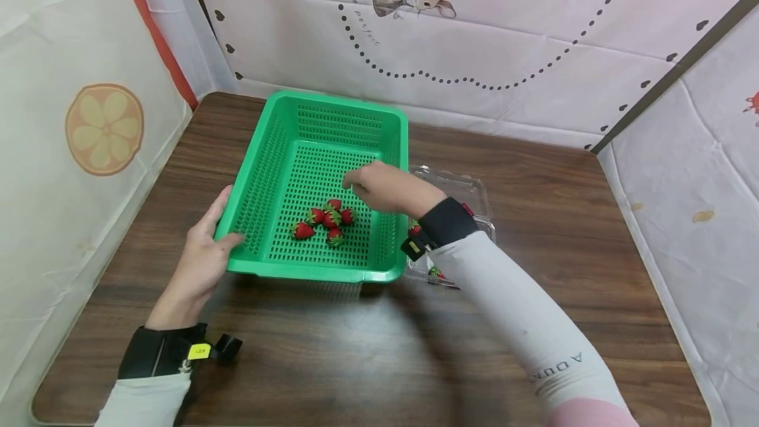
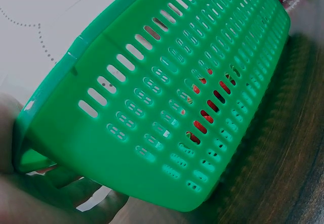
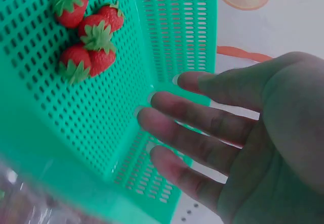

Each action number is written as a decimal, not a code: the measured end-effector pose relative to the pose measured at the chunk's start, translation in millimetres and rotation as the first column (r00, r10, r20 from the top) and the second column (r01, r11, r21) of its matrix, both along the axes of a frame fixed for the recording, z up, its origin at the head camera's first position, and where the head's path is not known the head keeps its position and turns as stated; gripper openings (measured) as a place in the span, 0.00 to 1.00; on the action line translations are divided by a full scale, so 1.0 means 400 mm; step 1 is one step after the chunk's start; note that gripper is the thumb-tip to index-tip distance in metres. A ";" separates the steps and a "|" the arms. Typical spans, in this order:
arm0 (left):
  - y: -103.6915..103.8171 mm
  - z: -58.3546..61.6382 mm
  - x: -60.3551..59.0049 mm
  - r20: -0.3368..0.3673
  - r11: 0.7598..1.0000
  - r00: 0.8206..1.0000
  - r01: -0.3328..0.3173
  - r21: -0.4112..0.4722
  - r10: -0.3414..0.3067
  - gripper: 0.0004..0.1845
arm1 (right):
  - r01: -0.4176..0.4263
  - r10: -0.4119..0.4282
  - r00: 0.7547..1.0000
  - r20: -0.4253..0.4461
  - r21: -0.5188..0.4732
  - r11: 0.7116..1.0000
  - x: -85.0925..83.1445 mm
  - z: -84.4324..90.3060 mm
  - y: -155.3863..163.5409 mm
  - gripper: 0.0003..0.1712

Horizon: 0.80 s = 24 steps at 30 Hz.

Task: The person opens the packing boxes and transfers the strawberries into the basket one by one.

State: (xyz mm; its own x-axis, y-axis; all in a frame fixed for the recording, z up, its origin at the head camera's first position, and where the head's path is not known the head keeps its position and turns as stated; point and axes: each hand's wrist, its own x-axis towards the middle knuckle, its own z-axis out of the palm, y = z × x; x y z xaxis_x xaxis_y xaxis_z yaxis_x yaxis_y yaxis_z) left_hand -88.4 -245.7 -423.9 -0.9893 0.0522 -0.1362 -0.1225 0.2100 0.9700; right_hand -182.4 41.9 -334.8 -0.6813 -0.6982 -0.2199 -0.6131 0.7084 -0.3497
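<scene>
A green slotted plastic basket [image 1: 320, 274] sits on the table, with several red strawberries [image 1: 303, 230] gathered toward its near side. My left hand [image 1: 204, 249] grips the basket's left rim near the front corner, thumb over the edge. In the left wrist view, fingers [image 2: 81, 196] curl beneath that rim, and red shows through the slots. Above the basket's right half hovers my right hand [image 1: 382, 188]. The right wrist view shows the right hand [image 3: 228, 128] with nothing in it, its fingers loosely extended and apart from the strawberries [image 3: 96, 34].
To the basket's right, partly under my right forearm, lies an open clear plastic clamshell box [image 1: 474, 193] with some strawberries [image 1: 435, 273] in it. The brown wooden table [image 1: 332, 361] is bordered by printed white cloth walls [image 1: 504, 18] at the back and sides.
</scene>
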 end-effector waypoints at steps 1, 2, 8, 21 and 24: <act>0.000 0.001 0.000 0.001 1.000 1.000 -0.001 -0.006 0.001 0.42 | 0.000 -0.001 1.000 -0.011 -0.013 1.000 0.007 0.003 0.014 0.21; 0.001 0.001 0.000 0.004 1.000 1.000 -0.002 -0.009 0.002 0.42 | 0.004 -0.004 1.000 -0.024 -0.027 1.000 0.014 0.006 0.028 0.20; 0.001 0.007 -0.002 0.000 1.000 1.000 0.001 -0.031 -0.001 0.43 | 0.068 -0.074 0.994 -0.074 -0.078 0.995 0.058 0.016 0.125 0.17; 0.004 0.002 -0.001 -0.021 0.998 1.000 -0.002 -0.067 0.001 0.40 | 0.173 -0.174 0.985 -0.003 -0.113 0.978 0.098 -0.061 0.281 0.14; 0.008 0.003 -0.002 -0.020 0.998 1.000 0.000 -0.071 -0.001 0.41 | 0.169 -0.167 0.985 0.033 -0.076 0.983 0.096 -0.092 0.291 0.17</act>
